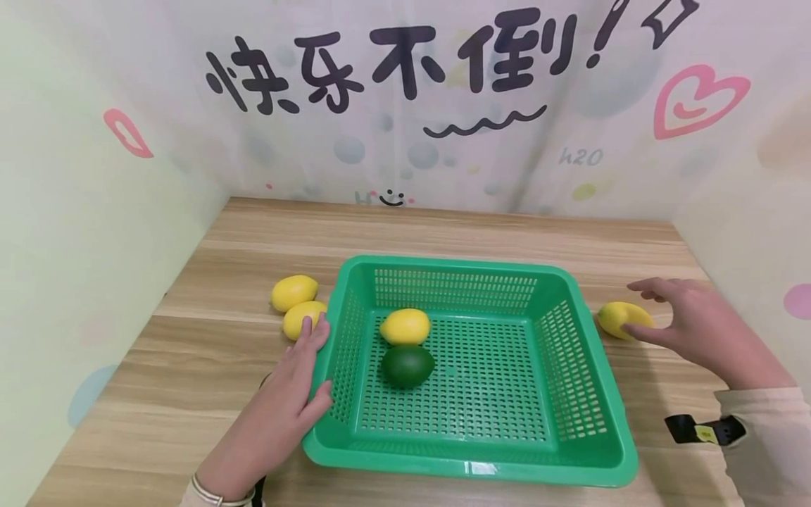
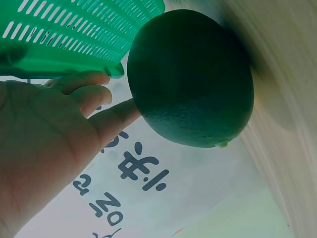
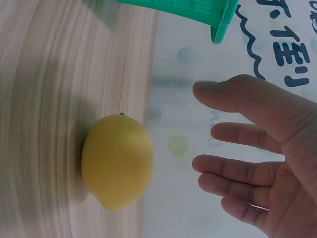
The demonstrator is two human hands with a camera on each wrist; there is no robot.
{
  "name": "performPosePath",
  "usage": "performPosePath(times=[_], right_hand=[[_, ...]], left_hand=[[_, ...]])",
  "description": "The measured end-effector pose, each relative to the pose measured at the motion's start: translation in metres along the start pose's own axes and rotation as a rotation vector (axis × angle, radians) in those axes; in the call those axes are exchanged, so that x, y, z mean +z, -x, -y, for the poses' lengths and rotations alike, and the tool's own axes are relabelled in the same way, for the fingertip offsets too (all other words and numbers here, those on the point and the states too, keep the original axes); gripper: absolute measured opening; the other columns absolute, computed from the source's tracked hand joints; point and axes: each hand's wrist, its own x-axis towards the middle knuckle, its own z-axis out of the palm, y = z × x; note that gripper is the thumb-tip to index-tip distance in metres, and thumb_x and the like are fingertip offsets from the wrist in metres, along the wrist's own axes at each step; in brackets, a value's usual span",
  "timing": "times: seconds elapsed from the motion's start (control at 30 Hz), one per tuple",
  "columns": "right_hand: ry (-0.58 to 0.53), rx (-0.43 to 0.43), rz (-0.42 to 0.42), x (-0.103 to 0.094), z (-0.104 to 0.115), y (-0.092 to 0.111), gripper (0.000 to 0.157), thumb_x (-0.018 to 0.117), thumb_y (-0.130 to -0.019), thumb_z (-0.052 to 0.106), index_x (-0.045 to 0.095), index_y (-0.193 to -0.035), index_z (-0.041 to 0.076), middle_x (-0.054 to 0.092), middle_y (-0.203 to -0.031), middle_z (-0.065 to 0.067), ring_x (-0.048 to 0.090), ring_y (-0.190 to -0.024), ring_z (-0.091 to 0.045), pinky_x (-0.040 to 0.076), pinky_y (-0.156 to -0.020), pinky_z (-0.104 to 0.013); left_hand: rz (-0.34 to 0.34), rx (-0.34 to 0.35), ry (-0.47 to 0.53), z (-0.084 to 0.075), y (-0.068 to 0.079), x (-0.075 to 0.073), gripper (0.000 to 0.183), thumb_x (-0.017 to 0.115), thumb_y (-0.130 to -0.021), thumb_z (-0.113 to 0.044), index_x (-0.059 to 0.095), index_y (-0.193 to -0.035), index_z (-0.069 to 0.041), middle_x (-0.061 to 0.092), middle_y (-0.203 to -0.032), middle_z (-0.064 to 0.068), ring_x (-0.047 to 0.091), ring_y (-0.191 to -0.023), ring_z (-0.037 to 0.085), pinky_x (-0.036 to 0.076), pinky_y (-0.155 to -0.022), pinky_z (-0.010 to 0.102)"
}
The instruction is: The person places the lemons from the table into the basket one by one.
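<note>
A green plastic basket (image 1: 481, 473) holds a yellow lemon (image 1: 405, 327) and a dark green, lime-like fruit (image 1: 408, 366) side by side. My left hand (image 1: 285, 394) is at the basket's left rim, its fingers extended. In the left wrist view, another dark green fruit (image 2: 190, 79) is on the table beside that hand, outside the basket; in the head view the hand and forearm hide it. Right of the basket, my right hand (image 1: 687, 327) hovers by a lemon (image 1: 624, 320), thumb and fingers spread. The right wrist view shows a gap between the fingers (image 3: 237, 171) and this lemon (image 3: 118, 161).
Two more lemons, one farther back (image 1: 294, 293) and one nearer (image 1: 304, 320), lie left of the basket by my left fingertips. Behind the wooden table (image 1: 443, 229) hangs a printed curtain (image 1: 393, 155), with pale walls at both sides.
</note>
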Motion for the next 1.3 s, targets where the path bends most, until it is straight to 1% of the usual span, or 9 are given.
performPosePath(times=[0.2, 0.43, 0.53, 0.77, 0.93, 1.03, 1.3], right_hand=[[-0.006, 0.022, 0.026, 0.000, -0.002, 0.001, 0.059, 0.093, -0.071, 0.020, 0.068, -0.117, -0.007, 0.071, -0.099, -0.030, 0.066, -0.092, -0.047, 0.051, -0.073, -0.062], [-0.004, 0.043, 0.045, 0.000, -0.006, 0.002, 0.060, 0.092, -0.072, 0.019, 0.066, -0.117, -0.009, 0.068, -0.102, -0.034, 0.064, -0.094, -0.051, 0.050, -0.073, -0.064], [-0.004, 0.047, 0.047, 0.001, -0.010, 0.003, 0.060, 0.092, -0.072, 0.020, 0.067, -0.118, -0.009, 0.069, -0.102, -0.034, 0.064, -0.094, -0.050, 0.050, -0.073, -0.063], [-0.021, 0.076, 0.096, 0.006, -0.016, 0.007, 0.061, 0.090, -0.076, 0.025, 0.066, -0.121, -0.008, 0.070, -0.104, -0.033, 0.066, -0.094, -0.049, 0.052, -0.073, -0.063], [-0.009, 0.080, 0.115, 0.011, -0.021, 0.009, 0.063, 0.090, -0.076, 0.028, 0.066, -0.122, -0.007, 0.070, -0.103, -0.032, 0.066, -0.093, -0.049, 0.053, -0.072, -0.062], [-0.011, 0.086, 0.125, 0.012, -0.023, 0.009, 0.063, 0.090, -0.076, 0.028, 0.065, -0.122, -0.008, 0.070, -0.104, -0.033, 0.066, -0.094, -0.050, 0.053, -0.071, -0.062], [-0.074, 0.134, 0.169, 0.018, -0.024, 0.009, 0.061, 0.087, -0.081, 0.024, 0.063, -0.124, -0.012, 0.067, -0.109, -0.036, 0.063, -0.099, -0.053, 0.052, -0.076, -0.065]], left_hand=[[-0.008, 0.020, 0.005, -0.002, 0.000, -0.001, 0.072, 0.052, -0.103, -0.014, 0.017, -0.165, -0.006, 0.016, -0.171, 0.008, 0.008, -0.158, 0.032, 0.024, -0.119, 0.063], [0.002, -0.001, 0.001, -0.002, 0.000, 0.000, 0.072, 0.052, -0.103, -0.015, 0.017, -0.165, -0.006, 0.016, -0.171, 0.007, 0.007, -0.158, 0.031, 0.024, -0.119, 0.063], [0.008, -0.013, 0.002, -0.001, 0.000, 0.000, 0.072, 0.052, -0.103, -0.014, 0.016, -0.165, -0.006, 0.015, -0.171, 0.006, 0.006, -0.158, 0.031, 0.023, -0.119, 0.063], [-0.009, 0.013, 0.008, -0.001, 0.001, 0.000, 0.071, 0.052, -0.102, -0.013, 0.018, -0.164, -0.005, 0.017, -0.171, 0.008, 0.008, -0.157, 0.034, 0.024, -0.118, 0.065], [0.005, -0.007, 0.004, 0.001, -0.001, 0.000, 0.072, 0.052, -0.103, -0.013, 0.017, -0.164, -0.005, 0.015, -0.171, 0.007, 0.006, -0.158, 0.032, 0.024, -0.118, 0.065], [0.007, -0.016, 0.004, 0.002, -0.001, 0.001, 0.072, 0.053, -0.102, -0.014, 0.016, -0.165, -0.006, 0.014, -0.171, 0.005, 0.005, -0.158, 0.031, 0.024, -0.118, 0.065], [-0.018, 0.011, 0.002, 0.001, 0.000, 0.001, 0.071, 0.053, -0.103, -0.015, 0.019, -0.164, -0.006, 0.019, -0.171, 0.008, 0.011, -0.157, 0.035, 0.027, -0.114, 0.069]])
